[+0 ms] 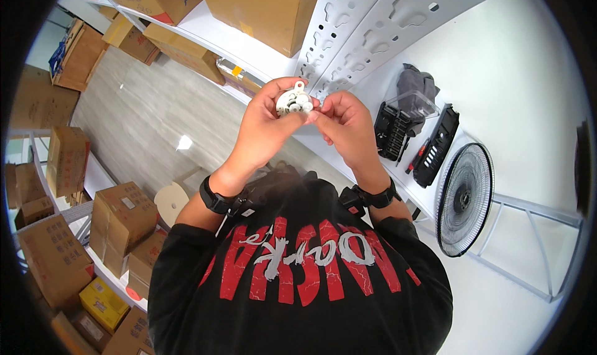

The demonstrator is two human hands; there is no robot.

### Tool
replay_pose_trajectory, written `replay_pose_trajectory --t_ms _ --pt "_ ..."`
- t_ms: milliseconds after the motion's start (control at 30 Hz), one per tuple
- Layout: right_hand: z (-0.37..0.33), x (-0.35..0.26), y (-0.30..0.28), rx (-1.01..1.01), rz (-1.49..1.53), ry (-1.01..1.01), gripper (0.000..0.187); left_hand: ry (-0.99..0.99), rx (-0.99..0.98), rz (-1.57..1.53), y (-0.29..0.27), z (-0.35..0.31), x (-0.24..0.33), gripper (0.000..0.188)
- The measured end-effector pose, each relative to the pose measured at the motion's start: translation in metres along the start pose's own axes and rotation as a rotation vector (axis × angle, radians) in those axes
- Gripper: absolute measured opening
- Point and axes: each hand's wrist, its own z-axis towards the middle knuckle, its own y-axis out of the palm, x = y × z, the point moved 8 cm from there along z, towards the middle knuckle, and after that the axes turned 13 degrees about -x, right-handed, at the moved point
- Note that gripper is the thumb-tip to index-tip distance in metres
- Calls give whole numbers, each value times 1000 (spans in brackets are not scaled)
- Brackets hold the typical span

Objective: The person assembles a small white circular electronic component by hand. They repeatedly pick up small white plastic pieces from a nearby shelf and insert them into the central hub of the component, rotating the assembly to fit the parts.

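A small round white gearbox (293,102), with a tab and hole at its top and several little gears on its face, is gripped in my left hand (268,115). The left thumb lies across its lower edge, and the fingers curl behind it. At the gearbox's right edge is my right hand (348,125), fingers curled and thumb tip touching or almost touching the rim. Whatever sits between the right fingertips is too small and covered to name. Both hands are held up in front of my chest.
White shelving (348,32) with cardboard boxes (255,13) stands ahead. On the white surface to the right are a black bit case (392,131), a grey cloth bundle (416,84), a long black panel (436,145) and a round fan grille (466,199). More boxes (121,221) fill shelves at left.
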Motion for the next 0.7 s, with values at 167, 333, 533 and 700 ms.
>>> replay_pose_trajectory --t_ms 167,333,533,700 --pt "1 -2 -6 12 -130 -169 16 -87 -33 -175 -6 3 -15 42" --pt "-11 -10 -5 72 -349 -297 22 -139 28 -281 -9 5 -26 41" --pt "-23 -29 6 111 -741 -425 26 -131 7 -349 -8 6 -29 41" --pt "-28 -36 12 82 -826 -524 20 -130 3 -368 -3 7 -23 41"
